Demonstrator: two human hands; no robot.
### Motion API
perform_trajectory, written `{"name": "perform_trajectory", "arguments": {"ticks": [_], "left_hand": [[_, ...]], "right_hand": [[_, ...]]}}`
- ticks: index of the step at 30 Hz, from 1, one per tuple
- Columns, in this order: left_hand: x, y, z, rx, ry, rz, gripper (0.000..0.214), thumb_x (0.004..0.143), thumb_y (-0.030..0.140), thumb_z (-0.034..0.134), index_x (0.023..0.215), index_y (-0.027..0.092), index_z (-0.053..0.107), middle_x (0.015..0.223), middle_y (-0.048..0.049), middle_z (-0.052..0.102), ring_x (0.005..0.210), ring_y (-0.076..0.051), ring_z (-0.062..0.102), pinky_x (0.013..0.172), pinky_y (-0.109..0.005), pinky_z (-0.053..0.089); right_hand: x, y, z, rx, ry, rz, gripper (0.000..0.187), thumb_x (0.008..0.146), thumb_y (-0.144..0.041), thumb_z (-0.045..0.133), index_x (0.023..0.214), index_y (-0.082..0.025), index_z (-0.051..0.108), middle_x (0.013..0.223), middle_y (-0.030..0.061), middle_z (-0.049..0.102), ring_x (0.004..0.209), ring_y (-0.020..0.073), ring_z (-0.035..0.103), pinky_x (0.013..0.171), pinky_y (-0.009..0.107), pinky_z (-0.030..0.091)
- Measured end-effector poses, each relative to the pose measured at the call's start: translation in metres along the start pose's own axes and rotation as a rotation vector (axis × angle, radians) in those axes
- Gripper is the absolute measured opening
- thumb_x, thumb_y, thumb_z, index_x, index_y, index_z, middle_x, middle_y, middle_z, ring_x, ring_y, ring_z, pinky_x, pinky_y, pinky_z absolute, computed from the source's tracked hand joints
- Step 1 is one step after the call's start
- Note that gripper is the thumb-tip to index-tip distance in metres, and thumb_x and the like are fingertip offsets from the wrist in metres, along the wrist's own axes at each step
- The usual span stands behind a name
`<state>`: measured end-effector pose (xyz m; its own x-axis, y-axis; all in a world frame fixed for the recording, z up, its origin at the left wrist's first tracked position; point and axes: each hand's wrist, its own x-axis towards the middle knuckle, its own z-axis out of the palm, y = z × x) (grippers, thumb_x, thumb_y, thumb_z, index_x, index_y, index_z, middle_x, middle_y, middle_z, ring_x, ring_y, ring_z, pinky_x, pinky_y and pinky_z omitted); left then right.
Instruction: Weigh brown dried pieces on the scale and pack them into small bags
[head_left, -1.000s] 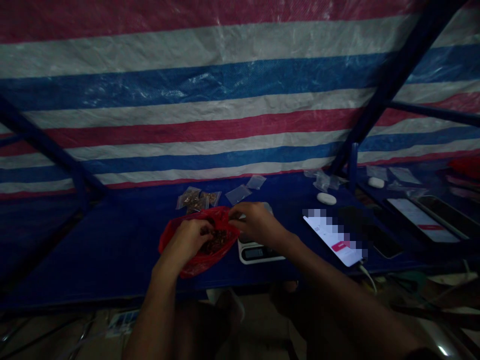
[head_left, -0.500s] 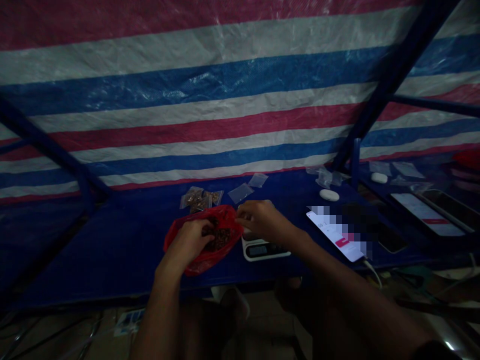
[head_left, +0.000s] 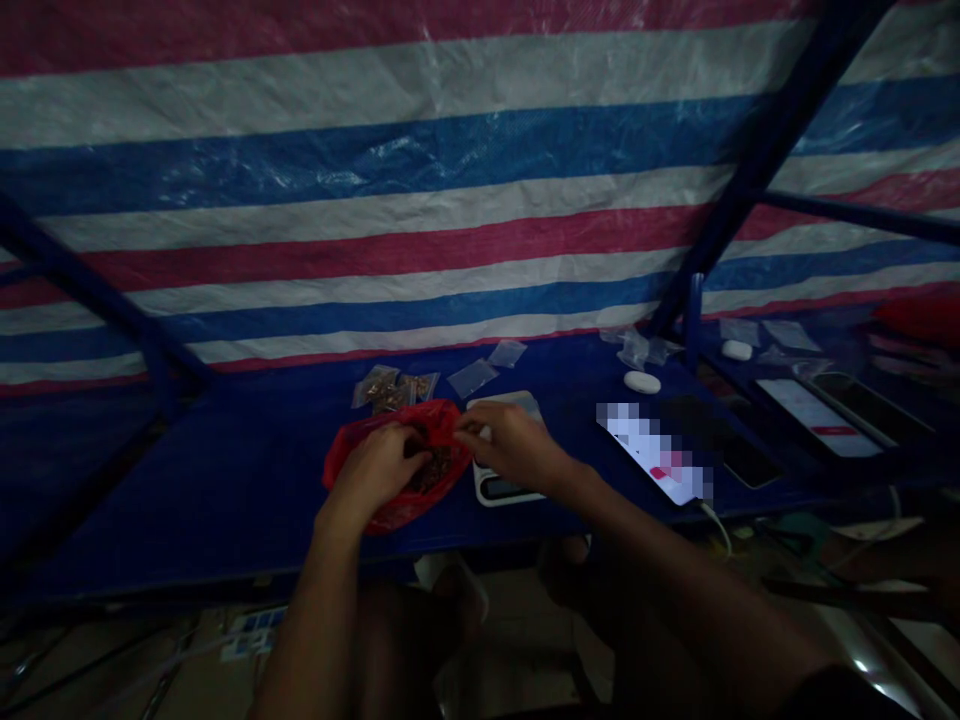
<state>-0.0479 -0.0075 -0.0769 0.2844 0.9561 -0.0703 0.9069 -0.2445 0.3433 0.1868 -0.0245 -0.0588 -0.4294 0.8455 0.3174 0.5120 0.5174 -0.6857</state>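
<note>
Blue tabletop [head_left: 225, 500] under a striped tarp [head_left: 450, 200]: I have the red plastic bag [head_left: 352, 465] beside the scale [head_left: 499, 490], left hand [head_left: 371, 470] curled over brown bits [head_left: 435, 470], grip hidden, right hand [head_left: 506, 445] pinching the rim [head_left: 442, 415]. I'd keep that pinch light.

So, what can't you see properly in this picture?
Head view:
- Brown bits in the red plastic bag: the left hand covers many, and it's too dark to identify them.
- White digital scale: the right hand hides part of it; display too dim to read.
- Flat phone: pixel blocks blur its screen.
</note>
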Motion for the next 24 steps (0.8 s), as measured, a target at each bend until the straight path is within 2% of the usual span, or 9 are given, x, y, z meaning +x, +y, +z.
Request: {"name": "perform_trajectory", "arguments": {"ticks": [2, 3, 5, 7, 9, 12, 18, 21, 24], "left_hand": [[0.001, -0.003, 0.003, 0.02, 0.046, 0.035, 0.022, 0.093, 0.031, 0.058, 0.103, 0.022, 0.076, 0.113, -0.011, 0.075, 0.106, -0.028, 0.071, 0.091, -0.037, 0.053], [0.003, -0.005, 0.006, 0.022, 0.062, 0.053, 0.024, 0.094, 0.028, 0.056, 0.105, 0.021, 0.076, 0.114, -0.0113, 0.074, 0.107, -0.028, 0.07, 0.095, -0.038, 0.052], [0.007, -0.01, 0.011, 0.003, 0.092, 0.089, 0.03, 0.094, 0.021, 0.05, 0.111, 0.02, 0.075, 0.118, -0.0119, 0.073, 0.11, -0.027, 0.069, 0.1, -0.039, 0.052], [0.011, -0.013, 0.016, -0.049, 0.135, 0.132, 0.039, 0.095, 0.016, 0.044, 0.121, 0.017, 0.073, 0.125, -0.0131, 0.07, 0.115, -0.027, 0.068, 0.104, -0.04, 0.052], [0.015, -0.012, 0.018, -0.116, 0.19, 0.181, 0.045, 0.096, 0.014, 0.039, 0.131, 0.014, 0.068, 0.135, -0.0142, 0.066, 0.124, -0.026, 0.064, 0.111, -0.041, 0.049], [0.015, -0.004, 0.013, -0.199, 0.279, 0.218, 0.048, 0.099, 0.017, 0.036, 0.138, 0.013, 0.063, 0.148, -0.0129, 0.058, 0.137, -0.024, 0.055, 0.121, -0.041, 0.04], [0.008, 0.007, -0.002, -0.253, 0.5, 0.135, 0.05, 0.099, 0.024, 0.04, 0.147, 0.016, 0.053, 0.157, -0.0096, 0.051, 0.149, -0.023, 0.042, 0.127, -0.045, 0.029], [0.007, 0.005, -0.001, -0.258, 0.5, 0.107, 0.054, 0.099, 0.026, 0.043, 0.152, 0.016, 0.046, 0.16, -0.01, 0.046, 0.15, -0.023, 0.04, 0.128, -0.044, 0.028], [0.003, 0.005, -0.004, -0.213, 0.403, 0.036, 0.052, 0.1, 0.029, 0.043, 0.15, 0.015, 0.048, 0.154, -0.0124, 0.054, 0.143, -0.026, 0.05, 0.123, -0.044, 0.036]], "right_hand": [[-0.019, 0.012, -0.031, -0.087, 0.004, 0.167, 0.026, 0.097, -0.031, 0.059, 0.082, -0.015, 0.073, 0.077, 0.0039, 0.073, 0.068, 0.014, 0.062, 0.064, 0.025, 0.041], [-0.03, 0.019, -0.046, -0.142, -0.052, 0.277, 0.033, 0.096, -0.038, 0.059, 0.077, -0.015, 0.071, 0.07, 0.0031, 0.07, 0.062, 0.014, 0.059, 0.057, 0.025, 0.037], [-0.05, 0.036, -0.069, -0.213, -0.256, 0.443, 0.044, 0.094, -0.049, 0.057, 0.07, -0.015, 0.07, 0.062, 0.0029, 0.066, 0.057, 0.0145, 0.056, 0.053, 0.026, 0.032], [-0.063, 0.049, -0.078, -0.239, -0.407, 0.555, 0.046, 0.091, -0.054, 0.059, 0.069, -0.014, 0.071, 0.061, 0.0039, 0.066, 0.055, 0.0151, 0.056, 0.052, 0.027, 0.032], [-0.067, 0.057, -0.077, -0.201, -0.499, 0.631, 0.046, 0.09, -0.055, 0.059, 0.073, -0.014, 0.072, 0.063, 0.0054, 0.068, 0.053, 0.0155, 0.059, 0.051, 0.026, 0.035], [-0.064, 0.062, -0.069, -0.157, -0.546, 0.667, 0.04, 0.087, -0.05, 0.063, 0.075, -0.013, 0.073, 0.067, 0.0078, 0.07, 0.054, 0.0166, 0.062, 0.052, 0.026, 0.039], [-0.063, 0.067, -0.065, -0.117, -0.552, 0.664, 0.039, 0.087, -0.049, 0.063, 0.076, -0.013, 0.075, 0.073, 0.01, 0.074, 0.057, 0.0174, 0.064, 0.054, 0.027, 0.043], [-0.064, 0.066, -0.065, -0.152, -0.561, 0.66, 0.037, 0.089, -0.045, 0.062, 0.074, -0.013, 0.074, 0.073, 0.0103, 0.074, 0.058, 0.0175, 0.064, 0.054, 0.027, 0.042], [-0.064, 0.061, -0.064, -0.23, -0.556, 0.634, 0.035, 0.091, -0.041, 0.061, 0.075, -0.013, 0.075, 0.072, 0.0107, 0.073, 0.06, 0.0178, 0.064, 0.054, 0.028, 0.039]]}}
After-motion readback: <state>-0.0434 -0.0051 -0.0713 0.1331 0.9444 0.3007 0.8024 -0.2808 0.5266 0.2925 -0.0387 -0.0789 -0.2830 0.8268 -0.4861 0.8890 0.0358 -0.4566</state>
